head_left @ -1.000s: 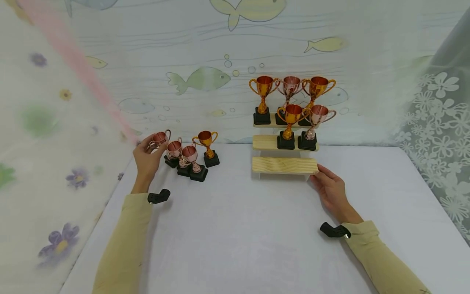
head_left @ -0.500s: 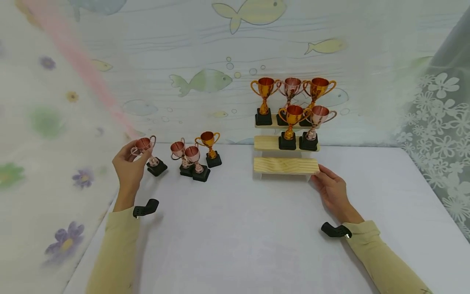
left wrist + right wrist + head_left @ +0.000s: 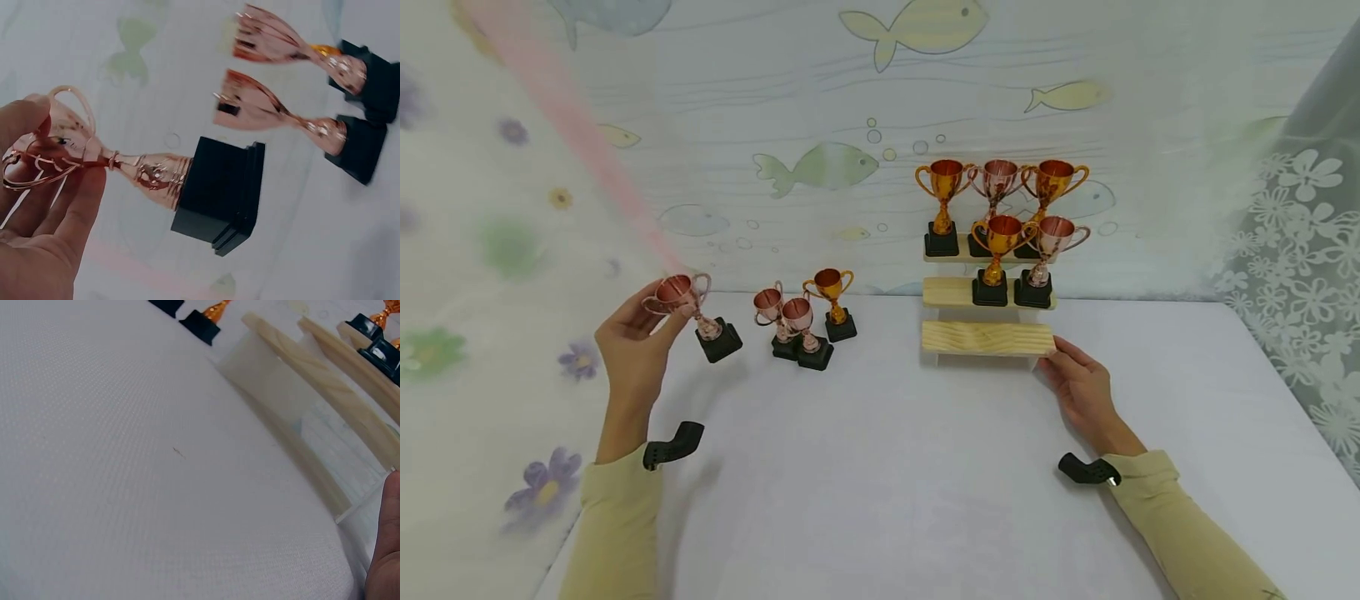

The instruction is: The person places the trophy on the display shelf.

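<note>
My left hand (image 3: 634, 346) pinches a rose-gold trophy cup (image 3: 709, 327) by its bowl, lifted and tilted with the black base pointing right. In the left wrist view, the thumb and fingers lie round the bowl of that trophy (image 3: 159, 178). To its right stand two rose-gold trophies (image 3: 798, 315) close together and a gold trophy (image 3: 830, 285). My right hand (image 3: 1081, 392) holds the right end of the lowest step of a three-tier wooden stand (image 3: 987, 338). In the right wrist view, a finger (image 3: 390, 506) lies against the stand's clear side support.
Three trophies, gold (image 3: 944, 179), rose-gold and gold, stand on the top step. The middle step bears a gold trophy (image 3: 1002, 237) and a rose-gold trophy (image 3: 1054, 237) towards its right. A white cloth covers the table (image 3: 880, 467); printed curtains hang behind and at the left.
My left hand has carried the rose-gold trophy left, away from the other trophies, and its base now shows fully. The right hand stays at the stand.
</note>
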`<state>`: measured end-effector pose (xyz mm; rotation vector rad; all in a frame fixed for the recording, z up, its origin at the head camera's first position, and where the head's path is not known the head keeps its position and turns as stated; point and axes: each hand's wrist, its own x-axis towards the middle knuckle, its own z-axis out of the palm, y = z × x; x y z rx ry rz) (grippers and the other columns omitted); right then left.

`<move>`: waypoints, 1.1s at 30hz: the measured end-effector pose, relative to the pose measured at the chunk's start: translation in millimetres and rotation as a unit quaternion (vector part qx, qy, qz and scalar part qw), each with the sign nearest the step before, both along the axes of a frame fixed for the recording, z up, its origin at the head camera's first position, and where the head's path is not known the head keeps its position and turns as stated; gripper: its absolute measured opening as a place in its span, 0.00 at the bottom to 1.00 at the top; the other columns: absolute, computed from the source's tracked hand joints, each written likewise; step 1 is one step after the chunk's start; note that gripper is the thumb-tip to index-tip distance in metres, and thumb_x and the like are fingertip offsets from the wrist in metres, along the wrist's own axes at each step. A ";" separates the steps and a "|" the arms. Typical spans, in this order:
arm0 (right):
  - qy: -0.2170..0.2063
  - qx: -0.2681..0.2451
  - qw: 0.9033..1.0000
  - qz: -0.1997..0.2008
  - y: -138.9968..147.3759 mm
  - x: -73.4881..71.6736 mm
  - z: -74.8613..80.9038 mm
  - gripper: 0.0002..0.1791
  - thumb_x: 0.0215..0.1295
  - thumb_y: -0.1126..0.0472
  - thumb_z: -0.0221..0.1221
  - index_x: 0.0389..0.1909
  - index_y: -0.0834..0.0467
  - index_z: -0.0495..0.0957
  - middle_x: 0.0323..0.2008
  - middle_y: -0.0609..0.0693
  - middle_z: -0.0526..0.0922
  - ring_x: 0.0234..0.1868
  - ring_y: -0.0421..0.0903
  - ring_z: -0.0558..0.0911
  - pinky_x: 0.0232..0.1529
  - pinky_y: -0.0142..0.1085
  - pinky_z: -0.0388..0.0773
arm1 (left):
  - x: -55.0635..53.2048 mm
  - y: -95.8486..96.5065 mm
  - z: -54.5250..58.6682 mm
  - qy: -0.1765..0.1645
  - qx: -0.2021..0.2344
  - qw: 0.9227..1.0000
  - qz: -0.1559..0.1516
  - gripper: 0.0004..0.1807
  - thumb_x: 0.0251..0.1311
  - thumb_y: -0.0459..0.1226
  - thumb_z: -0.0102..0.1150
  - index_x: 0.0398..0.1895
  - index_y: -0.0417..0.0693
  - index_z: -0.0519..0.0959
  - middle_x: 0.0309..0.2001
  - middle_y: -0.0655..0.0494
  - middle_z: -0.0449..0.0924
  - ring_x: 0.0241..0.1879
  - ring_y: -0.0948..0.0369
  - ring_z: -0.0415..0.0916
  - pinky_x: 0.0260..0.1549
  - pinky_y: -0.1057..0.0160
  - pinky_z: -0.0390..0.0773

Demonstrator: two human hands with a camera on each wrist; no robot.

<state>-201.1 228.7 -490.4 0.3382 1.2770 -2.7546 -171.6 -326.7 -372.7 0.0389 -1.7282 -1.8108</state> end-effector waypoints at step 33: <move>-0.009 -0.007 1.000 -0.001 1.9 0.3 0.4 0.13 0.69 0.74 0.58 0.39 0.55 0.88 0.41 0.47 0.88 0.42 0.39 0.87 0.47 0.28 0.85 | -6.8 97.1 32.4 -0.026 -0.160 0.969 -0.187 0.24 0.57 0.24 0.70 0.59 0.37 0.81 0.40 0.58 0.85 0.37 0.62 0.79 0.37 0.73 0.83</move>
